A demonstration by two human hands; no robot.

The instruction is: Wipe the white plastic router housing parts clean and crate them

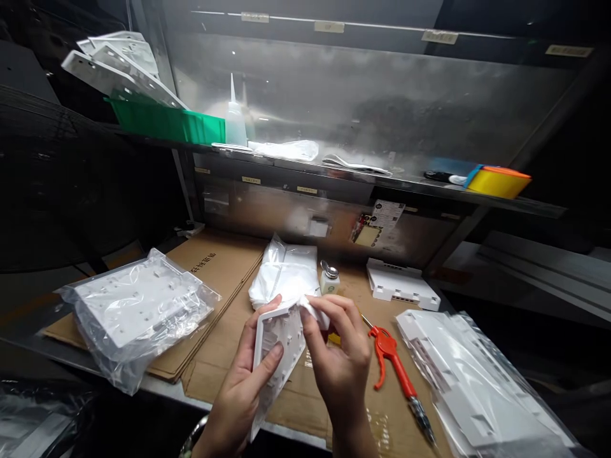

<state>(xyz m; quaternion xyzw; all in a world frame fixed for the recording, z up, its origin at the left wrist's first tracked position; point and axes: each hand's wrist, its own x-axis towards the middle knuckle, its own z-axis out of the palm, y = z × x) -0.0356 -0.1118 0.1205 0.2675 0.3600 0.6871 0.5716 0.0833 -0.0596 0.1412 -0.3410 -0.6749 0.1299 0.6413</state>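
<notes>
Tilted up over the cardboard-covered bench is a white plastic housing panel (282, 362), its ribbed inner side facing me. My left hand (252, 375) grips it along the left edge, thumb on the inner face. With my right hand (337, 343) I pinch a white wiping cloth (312, 310) against the panel's top right corner; the fingers partly hide it. Just behind my hands lie a stack of white cloths in a clear bag (285, 270) and a small pump bottle (330, 280) with a metal top.
A red air blow gun (394, 359) lies right of my hands. Bagged white panels (482, 381) are at the right, another bagged panel (136, 299) at the left on cardboard sheets (210, 292). A white housing (403, 284) stands behind. The shelf above holds a green bin (167, 124) and yellow tape (499, 182).
</notes>
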